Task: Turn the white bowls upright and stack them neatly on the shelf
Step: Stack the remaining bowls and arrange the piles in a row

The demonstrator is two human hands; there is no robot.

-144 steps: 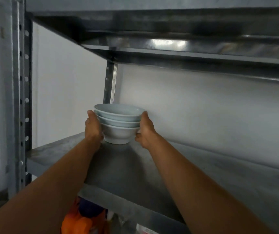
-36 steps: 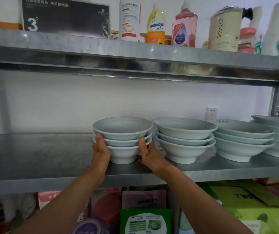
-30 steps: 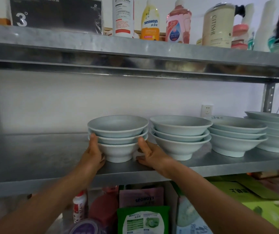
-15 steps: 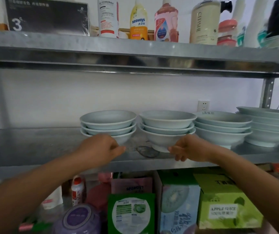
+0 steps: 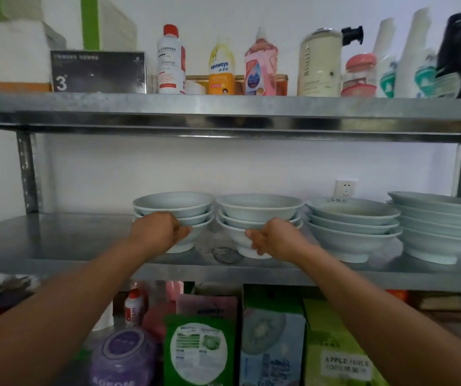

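Pale white bowls stand upright in stacks side by side on the middle metal shelf (image 5: 56, 240). The left stack (image 5: 173, 203) and the second stack (image 5: 260, 207) hold three bowls each. Two wider stacks (image 5: 351, 218) (image 5: 443, 218) stand to their right. My left hand (image 5: 158, 232) hangs in front of the left stack, fingers loosely curled, with nothing in it. My right hand (image 5: 278, 239) is in front of the second stack's lower bowls, also loosely curled and holding nothing. I cannot tell whether either hand touches a bowl.
The upper shelf (image 5: 223, 107) carries a black box (image 5: 98, 72), bottles (image 5: 222, 69) and a pump dispenser (image 5: 321, 65). Below are packets and cartons (image 5: 338, 352). A wall socket (image 5: 345, 188) sits behind the bowls. Bare shelf surface lies left of the stacks, by the upright post (image 5: 28, 174).
Both hands have let go of the left stack, which now stands on the shelf beside the others. The hands have drawn back, the right one shifting in front of the second stack.
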